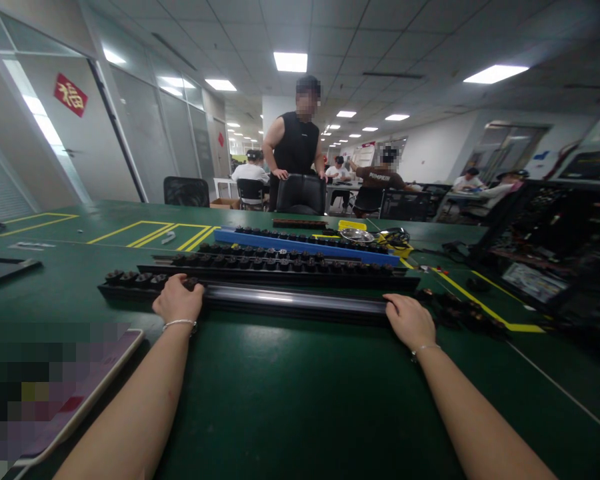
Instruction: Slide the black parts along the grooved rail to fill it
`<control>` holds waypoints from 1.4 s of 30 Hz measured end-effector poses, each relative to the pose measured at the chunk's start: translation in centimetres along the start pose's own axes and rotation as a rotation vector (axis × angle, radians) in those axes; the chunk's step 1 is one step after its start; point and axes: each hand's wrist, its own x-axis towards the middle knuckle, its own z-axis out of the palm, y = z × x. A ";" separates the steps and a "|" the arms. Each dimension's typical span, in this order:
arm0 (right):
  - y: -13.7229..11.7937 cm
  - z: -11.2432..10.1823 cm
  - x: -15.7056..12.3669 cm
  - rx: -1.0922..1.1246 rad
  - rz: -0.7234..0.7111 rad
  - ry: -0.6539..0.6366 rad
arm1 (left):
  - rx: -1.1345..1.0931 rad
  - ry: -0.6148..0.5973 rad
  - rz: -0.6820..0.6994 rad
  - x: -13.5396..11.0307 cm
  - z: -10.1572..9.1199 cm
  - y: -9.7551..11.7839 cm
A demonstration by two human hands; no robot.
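Observation:
A long black rail [295, 300] with a smooth, shiny top face lies crosswise in front of me on the green table [260, 387]. My left hand [179, 300] grips it left of its middle, fingers curled over the far edge. Beyond that hand, several small black round parts [129, 277] sit in a row at the rail's left end. Near the right end, my right hand [412, 321] is closed around the rail, with some fingertips hidden behind it. Loose dark parts [460, 310], too blurred to name, lie to the right of this hand.
Behind the rail lie more black rails [280, 268] with rows of black parts, and a blue rail [225, 235]. A metal dish [357, 235] and a yellow tray [353, 225] stand farther back. An open black case [545, 247] is at right. A person [300, 143] stands behind a chair [301, 195].

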 end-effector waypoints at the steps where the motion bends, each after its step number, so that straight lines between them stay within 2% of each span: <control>1: 0.0 0.0 0.0 -0.001 0.002 -0.002 | -0.002 0.003 0.004 -0.1 -0.1 0.1; 42: -0.5 -0.2 0.1 -0.019 0.071 -0.030 | -0.048 -0.014 0.060 -1.7 1.1 1.5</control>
